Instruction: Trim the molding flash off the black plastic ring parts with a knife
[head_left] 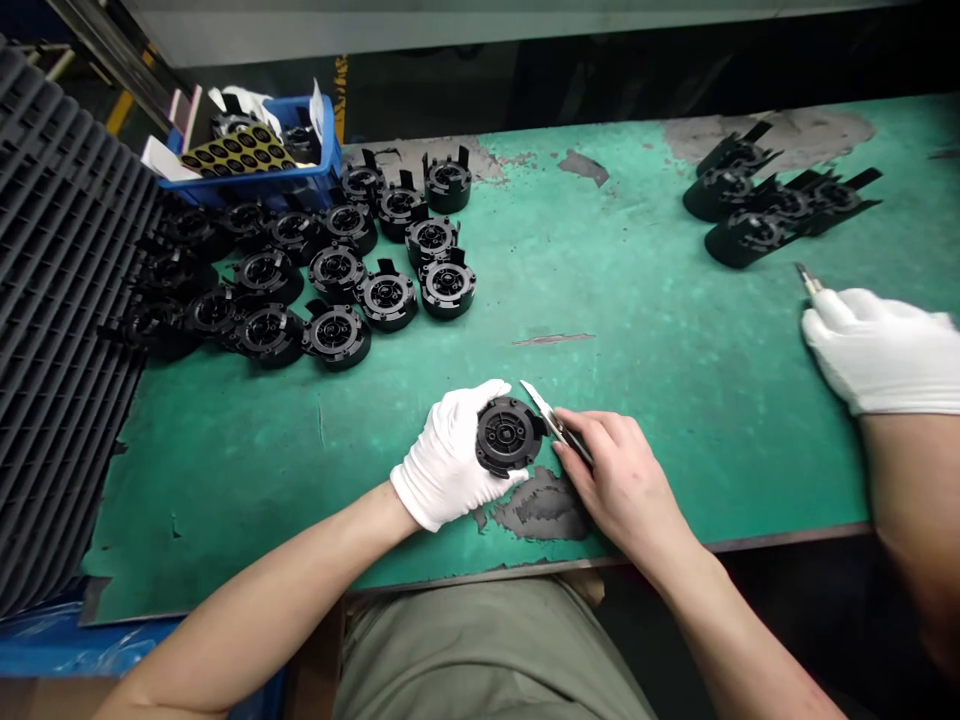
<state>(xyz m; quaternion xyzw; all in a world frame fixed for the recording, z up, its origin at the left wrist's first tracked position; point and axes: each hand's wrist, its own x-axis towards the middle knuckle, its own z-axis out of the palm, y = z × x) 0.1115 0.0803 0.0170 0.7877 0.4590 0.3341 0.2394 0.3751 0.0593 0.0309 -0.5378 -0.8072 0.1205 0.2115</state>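
In a white glove, my left hand [444,462] grips a round black plastic part [508,437] by its left side, with the ribbed face turned up. My bare right hand [626,478] is closed around a utility knife [559,427], its blade pointing up and left. The blade lies close beside the part's upper right edge; whether it touches I cannot tell. Both hands are over the front middle of the green table [652,330].
Several similar black parts [337,333] stand at the left, before a blue bin [247,185] holding a sticker sheet [238,150]. More black parts [742,235] sit at the right. There, a co-worker's gloved hand [885,345] holds a knife [808,280]. Grey ribbed panels [67,300] line the left edge.
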